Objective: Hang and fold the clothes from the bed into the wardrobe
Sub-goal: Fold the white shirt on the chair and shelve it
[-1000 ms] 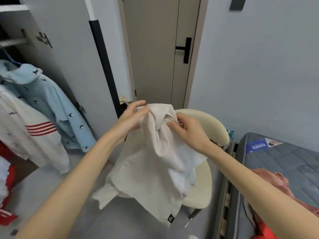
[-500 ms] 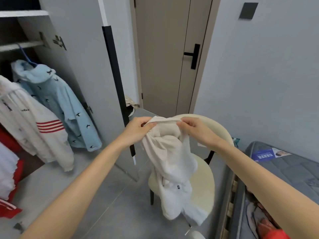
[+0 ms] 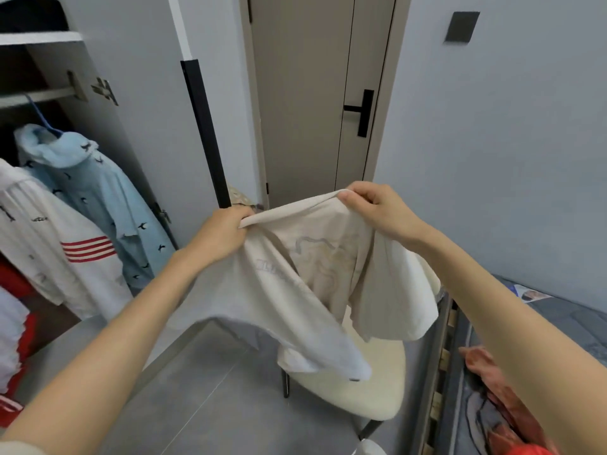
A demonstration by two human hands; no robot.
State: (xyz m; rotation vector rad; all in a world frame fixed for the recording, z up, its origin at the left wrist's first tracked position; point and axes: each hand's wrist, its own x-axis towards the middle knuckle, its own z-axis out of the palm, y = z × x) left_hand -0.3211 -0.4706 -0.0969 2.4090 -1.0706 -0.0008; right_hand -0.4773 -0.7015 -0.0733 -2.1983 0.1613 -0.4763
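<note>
Spread wider now, two hands (image 3: pixel 223 234) (image 3: pixel 377 208) hold one shirt (image 3: pixel 315 277).

Soft, even, bright indoor light; faint shadows, wide-angle curvature at edges, slight blur on cream shirt (image 3: pixel 312 274).

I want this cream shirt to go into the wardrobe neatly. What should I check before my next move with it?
1. Grip: left hand and right hand each pinch the cream shirt at its top edge: ok.
2. Shirt spread flat: top edge taut, lower part bunched: not ok.
3. Hem free of the chair: cannot tell.
4. Wardrobe door open, rail visible: ok.
5. Free hanger ready: none in view: cannot tell.
</note>
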